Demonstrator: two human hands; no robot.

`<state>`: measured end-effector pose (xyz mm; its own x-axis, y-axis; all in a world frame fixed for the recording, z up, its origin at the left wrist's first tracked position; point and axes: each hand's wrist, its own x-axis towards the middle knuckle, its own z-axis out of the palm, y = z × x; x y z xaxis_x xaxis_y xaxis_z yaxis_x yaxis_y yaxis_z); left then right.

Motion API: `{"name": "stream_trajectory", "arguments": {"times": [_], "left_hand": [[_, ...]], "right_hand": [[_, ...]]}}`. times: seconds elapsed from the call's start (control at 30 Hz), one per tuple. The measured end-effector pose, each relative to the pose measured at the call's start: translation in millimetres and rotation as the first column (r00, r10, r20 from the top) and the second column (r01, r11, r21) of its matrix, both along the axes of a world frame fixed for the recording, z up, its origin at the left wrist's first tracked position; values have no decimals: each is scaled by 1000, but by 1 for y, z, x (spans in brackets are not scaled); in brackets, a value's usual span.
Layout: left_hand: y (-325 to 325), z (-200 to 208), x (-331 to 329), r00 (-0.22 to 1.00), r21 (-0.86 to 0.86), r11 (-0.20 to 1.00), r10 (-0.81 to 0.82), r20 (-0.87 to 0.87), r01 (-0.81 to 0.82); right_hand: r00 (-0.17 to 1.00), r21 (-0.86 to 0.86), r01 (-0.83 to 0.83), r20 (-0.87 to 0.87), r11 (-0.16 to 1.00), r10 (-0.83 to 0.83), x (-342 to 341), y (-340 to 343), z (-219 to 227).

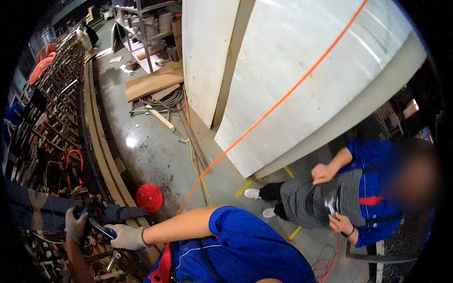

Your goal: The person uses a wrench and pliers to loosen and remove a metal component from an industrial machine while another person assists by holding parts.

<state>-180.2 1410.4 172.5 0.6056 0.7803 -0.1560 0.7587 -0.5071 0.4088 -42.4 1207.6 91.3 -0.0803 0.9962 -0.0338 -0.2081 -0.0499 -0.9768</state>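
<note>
Nearest, the right gloved hand (126, 237), its bare arm reaching out toward 9 o'clock, grips the lower end of a dark bar-shaped tool (101, 229), while the left gloved hand (76, 223) is curled at the tool's 10 o'clock end, its forearm rising from 6 o'clock; whether its fingers close on the tool cannot be told. Just beyond, at 1 o'clock, a red bucket (149, 197) stands beside the long rail edge (100, 141). Farther off, grey floor (141, 160) stretches toward 12 o'clock, bounded by white panels (302, 104) at 1 to 2.
</note>
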Motion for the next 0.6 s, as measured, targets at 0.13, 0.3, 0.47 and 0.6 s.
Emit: {"name": "stream_trajectory", "arguments": {"times": [0.13, 0.3, 0.47, 0.6], "left_hand": [[-9, 0, 7, 1000, -97, 995, 1, 15, 0], [32, -12, -1, 999, -20, 1000, -7, -42, 6], [72, -33, 3, 989, -124, 982, 141, -43, -145], [59, -24, -5, 995, -203, 979, 33, 96, -13]], "right_hand": [[994, 11, -93, 49, 996, 93, 20, -22, 14], [863, 83, 193, 461, 978, -209, 77, -91, 21], [443, 145, 655, 721, 742, -533, 95, -198, -30], [315, 189, 805, 668, 563, -674, 90, -264, -14]]}}
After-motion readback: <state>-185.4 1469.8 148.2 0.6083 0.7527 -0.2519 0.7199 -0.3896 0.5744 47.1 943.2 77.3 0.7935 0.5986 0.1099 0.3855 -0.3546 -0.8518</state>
